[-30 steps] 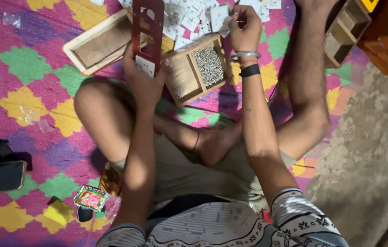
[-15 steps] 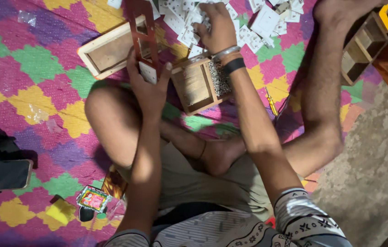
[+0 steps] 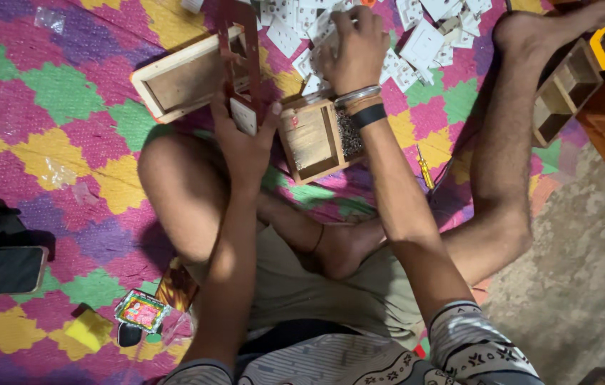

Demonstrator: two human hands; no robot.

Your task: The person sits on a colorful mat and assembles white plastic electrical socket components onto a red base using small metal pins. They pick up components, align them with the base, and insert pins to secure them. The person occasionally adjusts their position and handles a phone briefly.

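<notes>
A person sits cross-legged on a patchwork mat (image 3: 46, 107) of pink, green, yellow and purple, and the whole scene lies lower and nearer the viewer than half a second ago. An open wooden frame (image 3: 181, 78) lies flat beyond the left knee; a smaller wooden box (image 3: 313, 139) sits just beside it, under the right wrist. The left hand (image 3: 245, 139) has its fingers wrapped round the lower end of a reddish-brown cut-out panel (image 3: 238, 60), which stands with its long axis running away from the body, top end far. The right hand (image 3: 356, 50) has moved forward from beside the box onto the heap of white switch plates (image 3: 417, 43), fingers curled down over them; whether it grips one is hard to tell.
</notes>
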